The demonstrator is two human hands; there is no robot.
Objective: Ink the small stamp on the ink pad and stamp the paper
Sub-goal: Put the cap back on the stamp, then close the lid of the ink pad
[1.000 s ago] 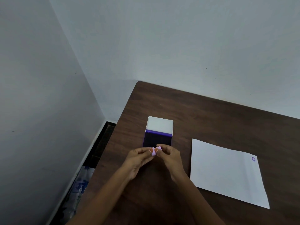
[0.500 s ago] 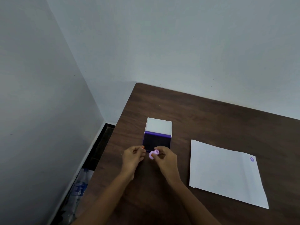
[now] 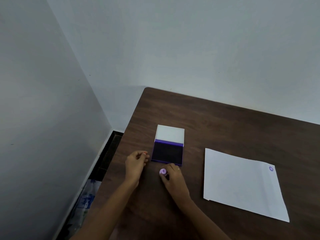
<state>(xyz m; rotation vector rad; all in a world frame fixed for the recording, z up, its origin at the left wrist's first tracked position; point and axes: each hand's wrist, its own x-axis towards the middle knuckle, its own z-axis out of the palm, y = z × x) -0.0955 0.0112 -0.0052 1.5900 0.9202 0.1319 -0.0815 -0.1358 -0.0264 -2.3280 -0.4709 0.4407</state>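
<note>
A small lilac stamp (image 3: 163, 171) is pinched in the fingertips of my right hand (image 3: 173, 179), just in front of the ink pad (image 3: 167, 152). The pad lies open, dark purple, with its white lid (image 3: 169, 134) folded back behind it. My left hand (image 3: 136, 163) rests on the table left of the pad, fingers curled, and whether it holds anything cannot be seen. A white sheet of paper (image 3: 242, 184) lies to the right, with one round purple stamp mark (image 3: 271, 168) near its far right corner.
The dark wooden table (image 3: 225, 122) stands in a corner against grey walls. Its left edge is close to my left hand. A plastic bottle (image 3: 86, 200) lies on the floor below that edge.
My hands have come apart. The right hand has drawn the stamp back toward me, and the left hand has moved left, away from the stamp.
</note>
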